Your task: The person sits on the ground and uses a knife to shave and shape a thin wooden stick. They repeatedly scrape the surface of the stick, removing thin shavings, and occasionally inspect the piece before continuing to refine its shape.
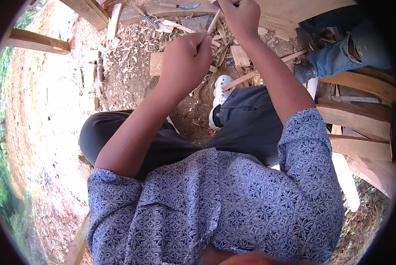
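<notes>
My left hand (187, 59) is closed, thumb and fingers pinching a thin pale wooden stick (214, 23) that slants up and to the right. Just to the right of the stick's upper end, my right hand (242, 17) is curled into a fist at the top edge. A small dark bit shows at its left side, but what it grips is mostly hidden and cut off by the frame. Below the stick, wood blocks lie on the ground, one (156, 64) beside my left wrist and another (240, 56) between my forearms.
A knife (187, 6) rests on a curved timber (134, 14) at the top, with a slim blue tool (149, 21) nearby. Shavings cover the soil. At right are another person's jeans leg (343, 55) and stacked boards (357, 117). Thick beams (39, 40) jut in from upper left.
</notes>
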`<act>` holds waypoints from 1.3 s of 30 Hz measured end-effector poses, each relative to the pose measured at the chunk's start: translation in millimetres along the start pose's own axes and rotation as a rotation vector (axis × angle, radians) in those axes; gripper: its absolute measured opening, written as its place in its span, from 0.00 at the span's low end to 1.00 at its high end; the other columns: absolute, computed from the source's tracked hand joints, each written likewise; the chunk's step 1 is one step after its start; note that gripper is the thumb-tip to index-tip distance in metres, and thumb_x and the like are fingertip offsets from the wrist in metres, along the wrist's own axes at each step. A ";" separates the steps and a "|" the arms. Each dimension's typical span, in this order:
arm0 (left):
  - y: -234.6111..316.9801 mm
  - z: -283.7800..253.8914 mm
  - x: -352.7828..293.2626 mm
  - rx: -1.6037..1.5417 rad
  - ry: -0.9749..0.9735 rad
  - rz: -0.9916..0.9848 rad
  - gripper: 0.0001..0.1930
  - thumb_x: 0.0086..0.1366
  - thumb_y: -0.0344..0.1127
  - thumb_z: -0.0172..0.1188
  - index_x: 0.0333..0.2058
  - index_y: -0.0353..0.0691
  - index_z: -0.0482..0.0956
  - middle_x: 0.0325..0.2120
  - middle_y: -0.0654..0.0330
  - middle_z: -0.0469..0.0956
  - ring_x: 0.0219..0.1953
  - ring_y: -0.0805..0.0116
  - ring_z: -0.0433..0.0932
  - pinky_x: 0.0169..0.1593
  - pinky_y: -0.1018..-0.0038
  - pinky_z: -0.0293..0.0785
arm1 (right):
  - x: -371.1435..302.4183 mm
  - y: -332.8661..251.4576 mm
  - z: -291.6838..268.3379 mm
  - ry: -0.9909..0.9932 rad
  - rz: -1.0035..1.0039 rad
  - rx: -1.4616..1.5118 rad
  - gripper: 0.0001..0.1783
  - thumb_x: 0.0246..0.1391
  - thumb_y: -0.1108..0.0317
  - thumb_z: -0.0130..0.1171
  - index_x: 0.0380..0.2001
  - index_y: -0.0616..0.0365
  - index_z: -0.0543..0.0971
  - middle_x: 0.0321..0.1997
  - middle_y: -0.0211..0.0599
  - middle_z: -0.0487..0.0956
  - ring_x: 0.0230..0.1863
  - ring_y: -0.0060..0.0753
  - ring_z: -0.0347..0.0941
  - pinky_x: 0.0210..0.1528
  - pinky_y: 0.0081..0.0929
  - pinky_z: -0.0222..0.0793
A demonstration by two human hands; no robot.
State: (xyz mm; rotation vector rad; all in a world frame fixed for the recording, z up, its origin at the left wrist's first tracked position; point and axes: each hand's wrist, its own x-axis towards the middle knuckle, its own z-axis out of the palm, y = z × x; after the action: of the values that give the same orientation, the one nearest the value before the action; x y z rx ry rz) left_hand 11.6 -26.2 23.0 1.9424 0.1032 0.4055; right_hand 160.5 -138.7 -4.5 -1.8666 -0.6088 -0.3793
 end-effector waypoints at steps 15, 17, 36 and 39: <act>-1.0 -0.4 -4.3 0.051 -0.013 -0.008 0.13 0.67 0.33 0.58 0.25 0.31 0.75 0.17 0.45 0.72 0.20 0.45 0.72 0.26 0.61 0.67 | 11.1 -9.2 -8.5 -0.001 -0.030 -0.012 0.21 0.57 0.68 0.64 0.14 0.59 0.69 0.12 0.30 0.73 0.17 0.19 0.72 0.20 0.25 0.65; -1.0 -0.2 1.3 0.040 -0.013 -0.013 0.13 0.67 0.33 0.58 0.26 0.31 0.75 0.17 0.45 0.72 0.20 0.46 0.72 0.26 0.61 0.67 | -12.6 2.2 2.9 0.008 -0.001 0.071 0.19 0.59 0.64 0.65 0.17 0.60 0.74 0.13 0.27 0.74 0.17 0.15 0.70 0.20 0.22 0.62; -6.1 -8.4 0.3 0.087 -0.039 -0.017 0.12 0.68 0.33 0.56 0.26 0.31 0.76 0.16 0.46 0.71 0.18 0.47 0.71 0.25 0.62 0.65 | -27.5 -10.0 7.1 -0.027 -0.007 -0.010 0.23 0.57 0.67 0.67 0.15 0.56 0.66 0.13 0.27 0.68 0.18 0.17 0.62 0.23 0.23 0.60; 2.3 -8.3 2.8 0.049 -0.065 0.008 0.13 0.69 0.33 0.56 0.26 0.31 0.76 0.16 0.46 0.70 0.18 0.49 0.69 0.25 0.62 0.65 | 17.3 -13.9 3.1 0.154 0.115 -0.020 0.21 0.58 0.69 0.62 0.15 0.58 0.66 0.13 0.35 0.69 0.17 0.27 0.72 0.20 0.31 0.66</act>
State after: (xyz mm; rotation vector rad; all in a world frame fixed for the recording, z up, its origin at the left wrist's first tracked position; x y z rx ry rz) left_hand 11.3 -19.1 28.6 2.0027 0.0637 0.3473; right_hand 166.5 -127.8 14.2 -1.8622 -0.3938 -0.4499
